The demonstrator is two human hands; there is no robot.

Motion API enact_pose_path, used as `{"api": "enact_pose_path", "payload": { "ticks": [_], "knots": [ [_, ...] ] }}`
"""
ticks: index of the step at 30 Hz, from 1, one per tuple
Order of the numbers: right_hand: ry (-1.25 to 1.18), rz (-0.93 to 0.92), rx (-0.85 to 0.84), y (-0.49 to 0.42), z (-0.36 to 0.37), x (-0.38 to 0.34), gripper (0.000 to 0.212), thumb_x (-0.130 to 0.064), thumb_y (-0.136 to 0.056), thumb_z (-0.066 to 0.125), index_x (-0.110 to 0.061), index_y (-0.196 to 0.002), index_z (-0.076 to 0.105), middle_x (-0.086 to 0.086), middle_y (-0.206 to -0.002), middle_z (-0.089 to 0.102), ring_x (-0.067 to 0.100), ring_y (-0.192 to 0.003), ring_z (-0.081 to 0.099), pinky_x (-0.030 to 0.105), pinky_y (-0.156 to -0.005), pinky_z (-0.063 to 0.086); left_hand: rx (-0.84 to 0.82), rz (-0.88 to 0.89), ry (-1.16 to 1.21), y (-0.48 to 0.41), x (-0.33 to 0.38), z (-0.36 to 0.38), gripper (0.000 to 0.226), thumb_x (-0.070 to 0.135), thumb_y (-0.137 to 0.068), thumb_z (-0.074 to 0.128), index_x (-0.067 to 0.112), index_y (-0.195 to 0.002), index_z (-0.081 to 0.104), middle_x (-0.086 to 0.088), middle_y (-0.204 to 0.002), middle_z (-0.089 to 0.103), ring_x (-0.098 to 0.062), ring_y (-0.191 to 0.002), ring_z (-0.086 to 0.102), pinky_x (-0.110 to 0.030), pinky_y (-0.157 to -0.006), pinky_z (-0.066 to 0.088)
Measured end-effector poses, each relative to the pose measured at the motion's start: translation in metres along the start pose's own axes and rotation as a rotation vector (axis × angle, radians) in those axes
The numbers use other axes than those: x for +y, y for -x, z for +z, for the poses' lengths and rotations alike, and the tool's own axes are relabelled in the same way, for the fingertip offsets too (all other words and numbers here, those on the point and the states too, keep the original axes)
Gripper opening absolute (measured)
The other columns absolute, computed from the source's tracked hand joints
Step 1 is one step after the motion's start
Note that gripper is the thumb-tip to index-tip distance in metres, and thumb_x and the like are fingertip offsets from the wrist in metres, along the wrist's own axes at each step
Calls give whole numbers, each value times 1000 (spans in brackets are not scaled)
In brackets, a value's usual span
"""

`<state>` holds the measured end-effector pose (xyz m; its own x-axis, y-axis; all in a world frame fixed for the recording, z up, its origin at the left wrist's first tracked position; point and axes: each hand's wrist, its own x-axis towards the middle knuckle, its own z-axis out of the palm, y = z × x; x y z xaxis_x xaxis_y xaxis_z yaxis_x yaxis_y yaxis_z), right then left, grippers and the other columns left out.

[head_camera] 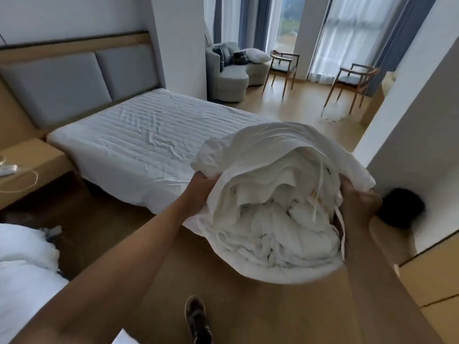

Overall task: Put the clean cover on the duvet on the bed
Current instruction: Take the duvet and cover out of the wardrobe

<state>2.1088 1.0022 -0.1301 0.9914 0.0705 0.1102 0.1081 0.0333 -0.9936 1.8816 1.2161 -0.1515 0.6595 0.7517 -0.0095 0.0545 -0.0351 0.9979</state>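
Observation:
A rolled white bundle of bedding (275, 207), duvet and cover wound together with loose white ties hanging from its end, is held in the air in front of me near the bed's foot corner. My left hand (202, 192) grips its left side, fingers tucked into the fabric. My right hand (357, 202) grips its right side, partly hidden by the cloth. The bed (139, 140) is bare, with a wrinkled white quilted mattress pad and a grey padded headboard (74, 88). Which layer is cover and which is duvet I cannot tell.
A wooden nightstand (32, 167) with a cable stands left of the bed. Another white heap of bedding (22, 269) lies at lower left. A grey sofa (233, 70) and two wooden chairs (283, 68) (352, 83) stand by the windows. A white wall corner (402, 135) is at my right.

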Motion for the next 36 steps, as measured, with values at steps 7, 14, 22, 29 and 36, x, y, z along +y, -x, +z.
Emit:
{"api": "enact_pose_path", "payload": {
  "ticks": [7,14,22,29,36],
  "knots": [
    [-52,61,11,-80,268,35,29,-20,-81,82,-15,-107,69,-3,-101,67,11,-89,63,4,-56,43,10,-46,21,-252,-25,-134,55,39,-73,74,9,-119,70,-8,-109,76,-27,-105,71,-38,-83,59],
    [-125,123,82,-162,519,76,32,-16,-81,81,-6,-110,71,0,-102,69,2,-77,64,3,-59,45,-66,16,-70,-512,-32,-251,63,40,-75,73,16,-133,63,-2,-121,73,-23,-112,69,-40,-89,58],
    [-202,137,128,-271,807,153,27,-22,-76,84,-15,-99,72,-18,-84,68,-13,-70,64,5,-62,47,5,57,-210,-810,-78,-376,43,32,-83,73,13,-121,69,-9,-114,75,-30,-108,71,-59,-95,55],
    [163,314,42,-247,970,326,37,-45,-76,85,-17,-91,67,-6,-81,68,26,-90,68,33,-74,48,-10,-341,-300,-955,-242,-486,71,64,-49,70,20,-105,70,-14,-118,71,-32,-106,67,-47,-94,55],
    [695,706,-62,-174,999,383,67,-62,-79,74,-13,-123,61,15,-122,68,37,-112,62,35,-81,43,-241,-692,-445,-969,-341,-563,98,76,-36,74,15,-114,70,-7,-113,72,-30,-101,69,-48,-89,59]
  ]
}}
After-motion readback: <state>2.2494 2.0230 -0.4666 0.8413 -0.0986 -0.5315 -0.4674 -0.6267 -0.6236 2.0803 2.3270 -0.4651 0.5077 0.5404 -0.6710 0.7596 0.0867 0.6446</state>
